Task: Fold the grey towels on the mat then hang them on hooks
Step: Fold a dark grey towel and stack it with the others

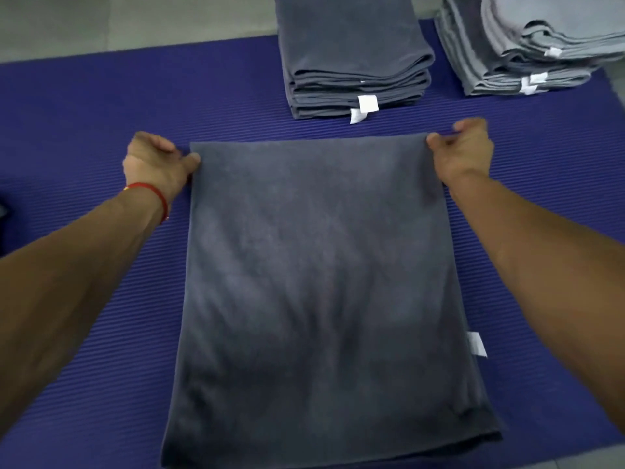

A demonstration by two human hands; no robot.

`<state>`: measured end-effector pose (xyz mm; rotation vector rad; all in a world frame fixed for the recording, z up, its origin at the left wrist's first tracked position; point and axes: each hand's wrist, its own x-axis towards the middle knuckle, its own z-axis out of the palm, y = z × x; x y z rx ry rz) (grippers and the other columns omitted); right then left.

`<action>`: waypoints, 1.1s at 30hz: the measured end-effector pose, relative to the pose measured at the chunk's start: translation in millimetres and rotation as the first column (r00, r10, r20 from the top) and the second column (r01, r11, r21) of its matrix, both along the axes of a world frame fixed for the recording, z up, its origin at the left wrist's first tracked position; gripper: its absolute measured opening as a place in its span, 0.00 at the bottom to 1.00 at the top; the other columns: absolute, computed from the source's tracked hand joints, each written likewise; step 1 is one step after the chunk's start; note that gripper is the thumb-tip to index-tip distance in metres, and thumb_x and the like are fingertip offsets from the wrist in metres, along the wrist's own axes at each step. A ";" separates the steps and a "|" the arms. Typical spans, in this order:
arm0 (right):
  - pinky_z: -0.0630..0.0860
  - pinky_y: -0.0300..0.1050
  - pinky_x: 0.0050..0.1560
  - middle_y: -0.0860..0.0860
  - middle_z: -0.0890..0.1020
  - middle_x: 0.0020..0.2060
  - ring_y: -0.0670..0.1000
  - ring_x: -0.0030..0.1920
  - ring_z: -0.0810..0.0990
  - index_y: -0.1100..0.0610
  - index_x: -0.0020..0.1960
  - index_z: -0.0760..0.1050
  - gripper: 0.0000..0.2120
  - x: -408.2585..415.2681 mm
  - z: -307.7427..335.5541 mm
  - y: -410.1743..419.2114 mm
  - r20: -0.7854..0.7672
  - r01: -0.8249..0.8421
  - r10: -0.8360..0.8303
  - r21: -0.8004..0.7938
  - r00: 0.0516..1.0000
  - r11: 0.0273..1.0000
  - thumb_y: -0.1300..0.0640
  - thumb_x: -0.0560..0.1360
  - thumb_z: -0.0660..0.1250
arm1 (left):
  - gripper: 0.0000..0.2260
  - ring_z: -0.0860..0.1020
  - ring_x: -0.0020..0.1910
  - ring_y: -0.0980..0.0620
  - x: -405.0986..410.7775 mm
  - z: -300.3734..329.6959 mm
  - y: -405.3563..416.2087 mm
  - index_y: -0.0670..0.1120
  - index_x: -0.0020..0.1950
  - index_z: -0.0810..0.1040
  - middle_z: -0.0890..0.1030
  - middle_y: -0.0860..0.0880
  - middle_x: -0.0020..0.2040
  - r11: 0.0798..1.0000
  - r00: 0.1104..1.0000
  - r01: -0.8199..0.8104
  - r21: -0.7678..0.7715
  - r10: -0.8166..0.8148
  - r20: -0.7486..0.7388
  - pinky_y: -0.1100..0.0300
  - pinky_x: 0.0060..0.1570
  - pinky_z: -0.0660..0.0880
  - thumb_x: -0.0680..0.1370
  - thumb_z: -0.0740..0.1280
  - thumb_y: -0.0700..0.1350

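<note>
The grey towel (318, 265) lies flat on the mat (84, 106); my left hand (159, 164) and right hand (463, 147) each pinch a far corner. I judge I'm mid-fold: next, draw both corners evenly toward me.

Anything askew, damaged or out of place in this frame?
Nothing serious. The dark grey towel lies flat on the purple mat, both hands pinching its far corners. Only the light grey stack looks untidy, its layers fanned unevenly, unlike the squared dark grey stack.
</note>
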<state>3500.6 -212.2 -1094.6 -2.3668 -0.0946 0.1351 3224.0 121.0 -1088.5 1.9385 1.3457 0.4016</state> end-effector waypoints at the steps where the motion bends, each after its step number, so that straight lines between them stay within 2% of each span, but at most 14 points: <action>1: 0.73 0.45 0.62 0.57 0.79 0.60 0.55 0.59 0.78 0.60 0.66 0.72 0.20 -14.0 2.8 -1.4 0.102 -0.098 0.108 -0.096 0.989 0.991 0.50 0.79 0.68 | 0.10 0.79 0.51 0.45 -9.0 2.7 -9.0 0.48 0.50 0.74 0.79 0.44 0.50 0.976 0.994 0.101 0.193 -0.092 -0.059 0.50 0.57 0.75 0.74 0.73 0.47; 3: 0.71 0.57 0.66 0.60 0.75 0.66 0.61 0.65 0.74 0.60 0.69 0.71 0.23 -58.9 5.1 -10.4 0.278 -0.324 0.417 -0.325 0.866 0.889 0.47 0.80 0.63 | 0.13 0.74 0.59 0.38 -34.4 6.4 -44.2 0.42 0.58 0.74 0.76 0.38 0.59 0.794 0.922 0.387 0.469 -0.349 -0.170 0.46 0.60 0.70 0.78 0.66 0.49; 4: 0.69 0.61 0.70 0.60 0.72 0.71 0.62 0.70 0.71 0.59 0.71 0.70 0.24 -90.9 4.2 -18.4 0.294 -0.437 0.571 -0.414 0.766 0.799 0.46 0.80 0.61 | 0.16 0.72 0.63 0.35 -51.8 7.2 -71.9 0.41 0.61 0.74 0.74 0.37 0.65 0.687 0.848 0.524 0.504 -0.471 -0.241 0.44 0.62 0.69 0.79 0.64 0.49; 7: 0.54 0.63 0.78 0.55 0.55 0.82 0.58 0.82 0.53 0.54 0.81 0.61 0.29 -187.9 -11.3 -70.6 0.126 -0.687 0.892 -0.595 0.434 0.417 0.44 0.83 0.56 | 0.23 0.63 0.77 0.36 -125.3 -8.3 -169.3 0.43 0.73 0.73 0.64 0.41 0.78 0.460 0.603 0.790 0.406 -0.702 -0.378 0.36 0.71 0.62 0.80 0.62 0.52; 8: 0.52 0.63 0.79 0.53 0.52 0.83 0.56 0.82 0.49 0.53 0.82 0.57 0.30 -209.3 -17.6 -94.2 0.057 -0.702 0.920 -0.629 0.387 0.334 0.43 0.84 0.54 | 0.26 0.58 0.79 0.38 -150.3 -15.7 -192.5 0.44 0.76 0.69 0.61 0.42 0.80 0.403 0.530 0.844 0.353 -0.730 -0.432 0.34 0.73 0.60 0.81 0.60 0.54; 10: 0.54 0.63 0.79 0.52 0.51 0.83 0.55 0.82 0.48 0.53 0.83 0.53 0.30 -233.4 -24.2 -141.6 0.019 -0.666 0.887 -0.652 0.462 0.361 0.43 0.84 0.52 | 0.29 0.53 0.81 0.40 -191.3 -28.5 -212.2 0.46 0.81 0.61 0.56 0.44 0.82 0.346 0.447 0.894 0.283 -0.726 -0.523 0.33 0.74 0.58 0.82 0.56 0.56; 12: 0.55 0.64 0.78 0.52 0.52 0.83 0.55 0.82 0.49 0.54 0.83 0.53 0.30 -242.1 -20.4 -177.7 0.003 -0.603 0.812 -0.667 0.584 0.437 0.43 0.84 0.51 | 0.29 0.52 0.81 0.40 -212.4 -29.2 -205.6 0.47 0.81 0.59 0.54 0.43 0.82 0.365 0.440 0.898 0.248 -0.706 -0.555 0.33 0.74 0.58 0.82 0.54 0.57; 15: 0.57 0.65 0.77 0.54 0.53 0.82 0.56 0.82 0.50 0.56 0.83 0.53 0.31 -256.2 -12.2 -212.8 -0.068 -0.582 0.780 -0.707 0.622 0.403 0.43 0.84 0.49 | 0.29 0.53 0.81 0.38 -235.8 -25.4 -193.6 0.46 0.81 0.59 0.55 0.41 0.82 0.287 0.353 0.935 0.207 -0.716 -0.602 0.33 0.73 0.60 0.82 0.55 0.57; 17: 0.59 0.65 0.76 0.54 0.54 0.82 0.56 0.82 0.50 0.56 0.82 0.54 0.31 -264.4 -12.0 -231.1 -0.093 -0.606 0.804 -0.708 0.588 0.362 0.43 0.83 0.49 | 0.29 0.55 0.80 0.37 -252.3 -25.2 -189.4 0.48 0.81 0.60 0.56 0.41 0.82 0.205 0.290 0.957 0.206 -0.727 -0.622 0.32 0.72 0.61 0.81 0.56 0.57; 21: 0.58 0.62 0.77 0.56 0.55 0.82 0.58 0.82 0.54 0.57 0.82 0.56 0.33 -270.6 -7.8 -269.8 -0.110 -0.701 0.927 -0.687 0.358 0.189 0.41 0.83 0.53 | 0.31 0.56 0.80 0.39 -287.6 -18.9 -176.4 0.52 0.81 0.61 0.57 0.43 0.82 -0.083 0.065 0.979 0.188 -0.742 -0.667 0.32 0.72 0.59 0.79 0.59 0.60; 23: 0.58 0.61 0.77 0.57 0.58 0.81 0.58 0.81 0.58 0.57 0.81 0.60 0.32 -269.2 -4.3 -286.5 -0.094 -0.702 0.955 -0.699 0.282 0.139 0.41 0.83 0.55 | 0.31 0.57 0.80 0.40 -301.7 -16.0 -167.5 0.52 0.81 0.62 0.58 0.44 0.82 -0.146 0.009 0.974 0.173 -0.741 -0.671 0.35 0.73 0.59 0.80 0.59 0.62; 29: 0.66 0.60 0.71 0.56 0.78 0.68 0.57 0.69 0.75 0.57 0.67 0.79 0.20 -250.8 1.7 -290.7 0.051 -0.677 0.982 -0.718 0.181 0.162 0.54 0.77 0.61 | 0.18 0.77 0.67 0.38 -310.4 -19.2 -160.6 0.44 0.64 0.80 0.78 0.39 0.67 -0.176 0.083 0.928 0.327 -0.759 -0.645 0.41 0.71 0.62 0.82 0.57 0.50; 31: 0.67 0.60 0.70 0.54 0.79 0.66 0.56 0.67 0.74 0.56 0.65 0.79 0.22 -245.5 4.6 -283.8 0.038 -0.671 0.975 -0.720 0.218 0.178 0.52 0.74 0.61 | 0.16 0.76 0.67 0.39 -312.1 -19.0 -158.7 0.43 0.62 0.79 0.77 0.39 0.68 -0.184 0.081 0.924 0.336 -0.765 -0.639 0.42 0.70 0.63 0.78 0.58 0.43; 33: 0.67 0.57 0.70 0.53 0.80 0.64 0.55 0.65 0.75 0.55 0.66 0.77 0.22 -245.7 4.5 -280.2 0.020 -0.697 0.953 -0.677 0.301 0.235 0.50 0.73 0.63 | 0.16 0.76 0.67 0.42 -310.2 -15.8 -157.5 0.44 0.58 0.82 0.78 0.42 0.68 -0.082 0.147 0.932 0.352 -0.805 -0.575 0.45 0.69 0.65 0.76 0.59 0.44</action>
